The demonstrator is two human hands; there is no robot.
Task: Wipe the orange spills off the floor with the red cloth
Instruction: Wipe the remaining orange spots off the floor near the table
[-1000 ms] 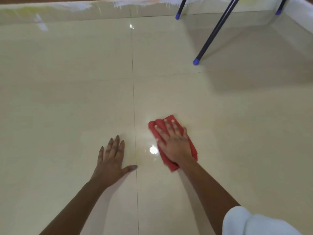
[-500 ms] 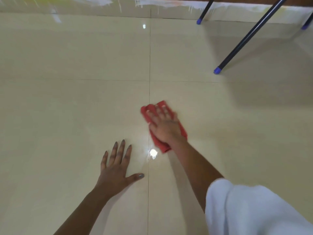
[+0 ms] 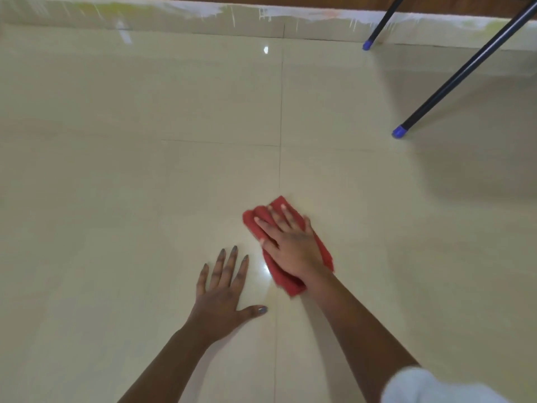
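**Red cloth pressed flat on a floor that already looks clean**

Red folded fabric, the red cloth (image 3: 290,282), lies flat on the glossy cream tiled floor (image 3: 145,170), just right of a grout line (image 3: 279,175) that runs away from the person. The right hand (image 3: 290,247) lies palm-down on top of it, fingers (image 3: 263,223) slightly spread and laid flat along the cloth, pressing rather than pinching. The left hand (image 3: 222,298) rests on the bare tile just beside it, on the other side of the grout line, fingers fanned open and thumb stuck out, apparently as a prop for the person's weight.

No orange mark shows on the tile around the cloth; only bright light glints. The wiping step looks well advanced, though anything under the cloth is hidden.

The next move probably calls for a firm sweep with steady downward pressure, then lifting the cloth to check the patch beneath. 2 black slanted legs with blue tips, one nearer (image 3: 399,131) and one farther (image 3: 366,45), stand well apart.
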